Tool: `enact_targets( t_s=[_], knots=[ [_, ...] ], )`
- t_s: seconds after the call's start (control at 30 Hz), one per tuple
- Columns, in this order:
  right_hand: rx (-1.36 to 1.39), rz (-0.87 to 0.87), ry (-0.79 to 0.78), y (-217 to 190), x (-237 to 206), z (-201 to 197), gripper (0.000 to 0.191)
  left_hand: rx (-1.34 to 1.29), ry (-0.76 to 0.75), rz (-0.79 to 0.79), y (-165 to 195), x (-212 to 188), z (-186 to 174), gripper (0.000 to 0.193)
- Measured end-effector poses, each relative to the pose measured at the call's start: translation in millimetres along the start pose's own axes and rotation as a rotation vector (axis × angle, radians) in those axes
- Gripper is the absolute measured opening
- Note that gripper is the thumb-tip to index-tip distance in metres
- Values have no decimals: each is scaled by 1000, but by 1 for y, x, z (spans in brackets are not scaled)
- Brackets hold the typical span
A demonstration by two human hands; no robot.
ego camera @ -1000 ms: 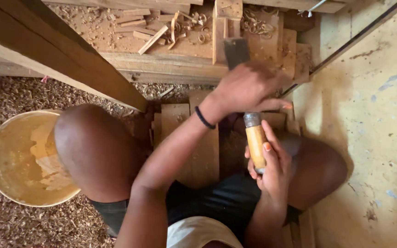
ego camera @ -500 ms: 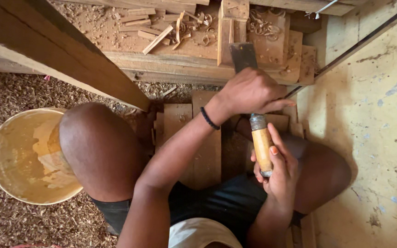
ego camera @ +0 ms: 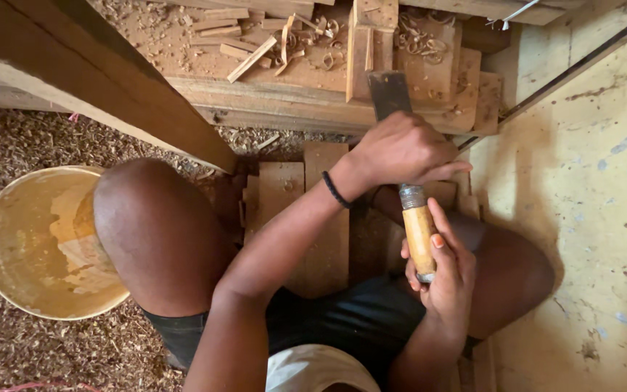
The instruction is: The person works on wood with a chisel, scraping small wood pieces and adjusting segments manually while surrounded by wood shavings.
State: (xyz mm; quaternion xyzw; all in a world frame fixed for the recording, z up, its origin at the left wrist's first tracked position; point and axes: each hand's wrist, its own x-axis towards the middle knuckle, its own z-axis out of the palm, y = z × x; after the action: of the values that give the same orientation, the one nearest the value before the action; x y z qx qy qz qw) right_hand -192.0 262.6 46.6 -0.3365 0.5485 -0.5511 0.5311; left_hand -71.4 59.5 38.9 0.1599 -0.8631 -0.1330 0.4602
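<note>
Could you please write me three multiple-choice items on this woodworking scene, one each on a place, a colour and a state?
1. Where is the round tub?
A. Beside the person's left knee
B. On the wooden block
C. Behind the person

2. What colour is the chisel handle?
A. Blue
B. Yellow-orange
C. Black

3. How does the left hand sit on the chisel?
A. Clear of it
B. Wrapped over the shank
C. Flat on the floor

Answers: A, it stands on shavings by that knee; B, the handle in the right hand is yellow-orange; B, its fingers close over the metal.
</note>
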Motion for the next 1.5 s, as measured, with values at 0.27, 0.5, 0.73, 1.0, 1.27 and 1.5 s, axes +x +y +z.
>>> enact_targets(
  t_s=[0.27,0.5,0.73,1.0,1.27,1.5],
  knots=[
    [-1,21,10,-3,-1,3,61,4,-16,14,-2,-2,2,50],
    [-8,26,30,-3,0,7,61,-11,-18,15,-5,-3,2,49],
    [-21,42,1,0,3,1,61,-52,-34,-77,-9,-4,4,50],
    [-144,129,-12,-9,3,4,56,-88,-6,-159,-10,-3,4,44],
    [-324,95,-106,-28,-2,21,57,-133,-42,-143,-18,-1,-2,47],
    [-328,125,-66,-24,-2,38,58,-163,-90,-142,-30,-1,3,48]
  ],
)
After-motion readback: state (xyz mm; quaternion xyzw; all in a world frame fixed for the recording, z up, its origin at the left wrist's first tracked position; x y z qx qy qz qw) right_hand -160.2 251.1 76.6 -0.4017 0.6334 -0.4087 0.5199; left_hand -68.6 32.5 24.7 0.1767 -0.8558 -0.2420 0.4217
